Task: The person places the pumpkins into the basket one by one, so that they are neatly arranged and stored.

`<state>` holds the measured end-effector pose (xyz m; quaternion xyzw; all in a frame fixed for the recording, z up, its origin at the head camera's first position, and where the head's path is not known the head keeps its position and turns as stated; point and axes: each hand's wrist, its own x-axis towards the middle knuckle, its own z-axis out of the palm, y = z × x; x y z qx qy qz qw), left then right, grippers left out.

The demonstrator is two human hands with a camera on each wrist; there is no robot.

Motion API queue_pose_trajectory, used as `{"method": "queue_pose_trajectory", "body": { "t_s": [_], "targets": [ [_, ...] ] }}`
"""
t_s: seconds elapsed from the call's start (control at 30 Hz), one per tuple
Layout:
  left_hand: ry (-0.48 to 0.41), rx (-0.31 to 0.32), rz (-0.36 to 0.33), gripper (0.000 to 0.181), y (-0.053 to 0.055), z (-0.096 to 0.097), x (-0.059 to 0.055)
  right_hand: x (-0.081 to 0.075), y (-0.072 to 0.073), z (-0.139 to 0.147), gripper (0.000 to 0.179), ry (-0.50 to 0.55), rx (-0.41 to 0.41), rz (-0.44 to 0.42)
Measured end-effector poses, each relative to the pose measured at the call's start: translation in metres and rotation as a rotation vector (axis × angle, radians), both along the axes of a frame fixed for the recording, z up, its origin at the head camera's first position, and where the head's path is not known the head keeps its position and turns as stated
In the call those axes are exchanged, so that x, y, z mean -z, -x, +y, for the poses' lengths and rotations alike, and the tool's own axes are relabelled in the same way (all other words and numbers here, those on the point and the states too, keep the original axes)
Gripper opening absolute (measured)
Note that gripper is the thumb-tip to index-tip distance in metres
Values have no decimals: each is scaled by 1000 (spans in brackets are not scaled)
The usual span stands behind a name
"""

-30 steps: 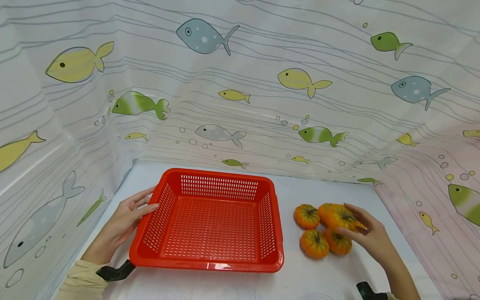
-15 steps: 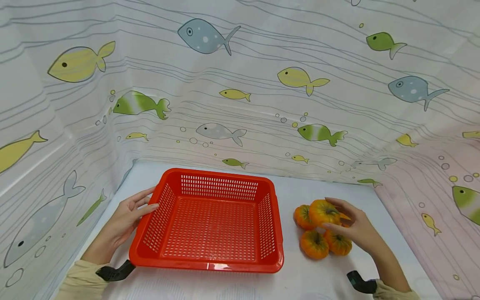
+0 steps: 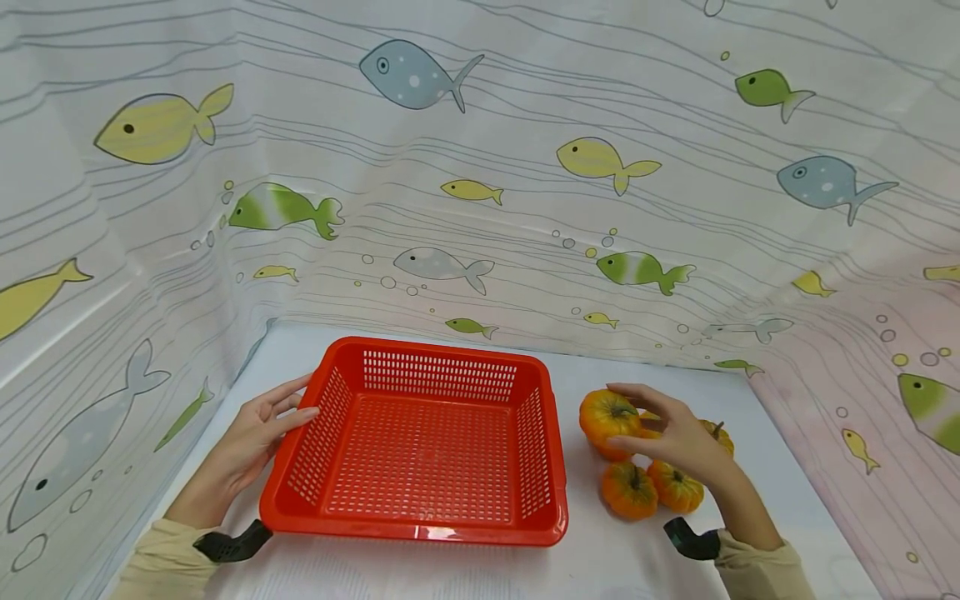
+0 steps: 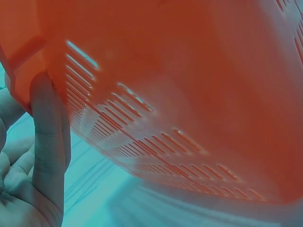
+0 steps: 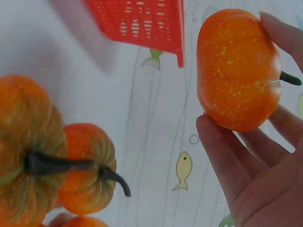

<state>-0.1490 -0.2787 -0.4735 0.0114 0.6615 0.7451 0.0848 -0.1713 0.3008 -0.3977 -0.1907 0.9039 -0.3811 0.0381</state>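
A red plastic basket [image 3: 427,467] with slotted walls stands on the table. My left hand [image 3: 255,437] holds its left rim, thumb at the rim; the left wrist view shows fingers [image 4: 47,142] against the basket wall [image 4: 199,85]. My right hand [image 3: 675,437] grips a small orange pumpkin [image 3: 607,417] between thumb and fingers, raised above the table right of the basket. In the right wrist view this pumpkin [image 5: 239,71] has a short dark stem. Under and beside the hand lie several more pumpkins, among them a front pumpkin [image 3: 628,490] and its neighbour [image 3: 677,486]; some are partly hidden.
A white table [image 3: 585,558] bears everything. Behind and at both sides rises a fish-printed curtain [image 3: 525,208]. The gap between the basket's right wall and the pumpkins is narrow. Dark wrist devices are strapped at both sleeves.
My right hand has carried the held pumpkin leftward, closer to the basket, uncovering a pumpkin at the right of the pile. My left hand and the basket have stayed in place.
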Motion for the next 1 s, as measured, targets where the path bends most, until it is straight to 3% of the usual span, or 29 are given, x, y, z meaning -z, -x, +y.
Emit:
{"method": "queue_pose_trajectory", "body": {
  "t_s": [0.33,0.83,1.0],
  "targets": [
    [-12,8,4,65,0,1,-1,-7,13,-27,65,59,-93,-44],
    [-62,29,17,62,-1,-1,-2,-23,33,-70,73,13,-176,-116],
    [-43,25,4,64,-1,0,-2,-28,39,-83,72,-18,-207,-136]
  ]
}}
